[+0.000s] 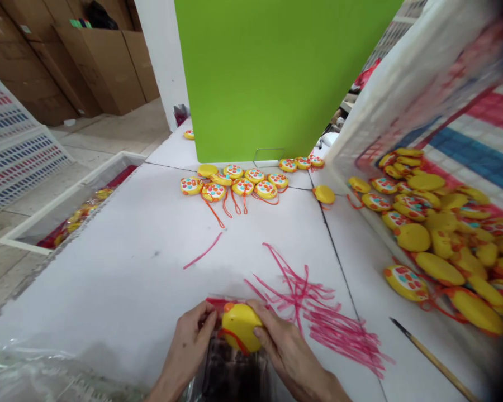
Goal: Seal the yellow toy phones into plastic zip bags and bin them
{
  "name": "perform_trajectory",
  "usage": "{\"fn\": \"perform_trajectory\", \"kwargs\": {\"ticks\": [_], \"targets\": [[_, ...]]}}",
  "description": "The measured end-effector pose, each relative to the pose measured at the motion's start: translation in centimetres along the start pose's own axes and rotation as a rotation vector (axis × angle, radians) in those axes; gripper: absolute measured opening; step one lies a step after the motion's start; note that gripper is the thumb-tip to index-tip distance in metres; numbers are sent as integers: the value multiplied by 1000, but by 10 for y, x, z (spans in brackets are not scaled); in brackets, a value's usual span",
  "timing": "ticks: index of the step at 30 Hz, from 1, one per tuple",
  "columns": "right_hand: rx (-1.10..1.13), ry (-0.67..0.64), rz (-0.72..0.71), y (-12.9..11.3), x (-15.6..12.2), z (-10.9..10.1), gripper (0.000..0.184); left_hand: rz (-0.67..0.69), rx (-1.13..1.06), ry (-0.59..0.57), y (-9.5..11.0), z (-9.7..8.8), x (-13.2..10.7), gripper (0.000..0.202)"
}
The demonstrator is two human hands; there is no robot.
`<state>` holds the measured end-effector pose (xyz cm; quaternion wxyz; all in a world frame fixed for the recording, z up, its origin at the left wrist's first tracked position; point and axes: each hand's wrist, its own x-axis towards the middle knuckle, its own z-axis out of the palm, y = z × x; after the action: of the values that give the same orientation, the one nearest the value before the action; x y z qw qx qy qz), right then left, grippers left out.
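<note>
Near the front edge of the white table, my right hand (287, 346) grips a yellow rounded toy (242, 326) with an orange beak and an orange cord loop. Its plain yellow side faces up. My left hand (193, 338) has its thumb and fingers closed on the edge of a clear plastic bag (216, 363) with a reddish top, just left of the toy. Part of the bag is hidden under the toy and hands. Thin pink-red strips (339, 329) lie in a pile beside my right hand.
Several similar toys with coloured buttons (243, 186) lie before a green panel (272, 78). More toys spill from a tipped basket (360, 139) at right, near a thin brush (431, 357). Crumpled clear plastic (46, 374) lies front left; a floor crate (25, 237) stands beyond.
</note>
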<state>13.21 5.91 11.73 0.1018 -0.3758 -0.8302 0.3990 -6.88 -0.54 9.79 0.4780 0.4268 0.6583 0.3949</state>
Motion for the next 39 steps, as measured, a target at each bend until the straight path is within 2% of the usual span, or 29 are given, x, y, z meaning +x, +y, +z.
{"fn": "perform_trajectory", "kwargs": {"ticks": [6,7,9,12,17,20,24,28,31,33,36,39], "targets": [[-387,-230,-44,-10,7,-6,26,-35,-145,19,-2,13,3,27],[-446,-234,-57,-11,9,-4,23,-44,-166,21,-3,14,3,27],[-506,-155,-71,-12,12,-1,15,-82,-243,12,-4,14,1,26],[-436,11,-90,-17,18,7,9,-127,-336,-13,-5,13,0,26],[-280,140,-174,-27,31,24,11,-107,-225,-9,-5,8,-1,29],[-326,168,-212,-26,38,32,9,-73,-198,-43,-3,7,-1,29],[-416,138,-253,-25,42,39,11,-20,-171,-95,3,10,0,29],[-446,146,-290,-30,47,41,17,6,-14,-31,9,16,-5,28],[-373,206,-192,-25,52,31,13,12,68,-16,4,16,-9,28],[-274,273,-68,-9,49,12,12,-3,57,-6,-4,13,-10,29],[-240,389,181,36,28,-29,13,-57,-30,39,-17,7,-9,31],[-432,482,484,89,-7,-69,19,-98,-136,49,-26,3,-6,34]]}}
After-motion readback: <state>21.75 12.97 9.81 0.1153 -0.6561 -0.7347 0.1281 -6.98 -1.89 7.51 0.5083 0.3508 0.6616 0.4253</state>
